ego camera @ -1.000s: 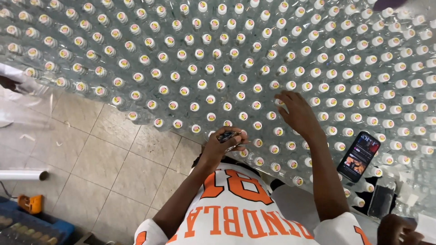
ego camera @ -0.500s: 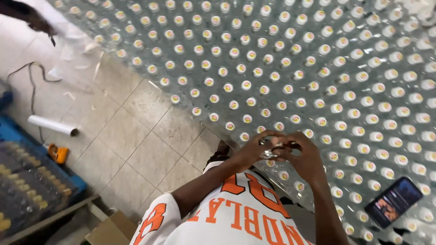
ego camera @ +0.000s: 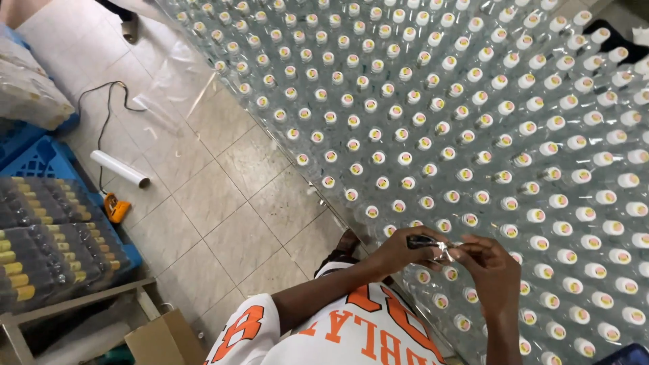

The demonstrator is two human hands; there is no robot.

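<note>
Right hand now beside left hand, both on wrapper.

Single head-worn view, looking steeply down

The camera sits above the wearer's chest, close over both hands, facing a wide field of capped bottles ahead and tiled floor at left.

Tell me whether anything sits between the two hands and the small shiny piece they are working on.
Nothing visible does. The left hand and right hand both pinch the small shiny piece directly, fingertips on it, above the capped bottles.
</note>
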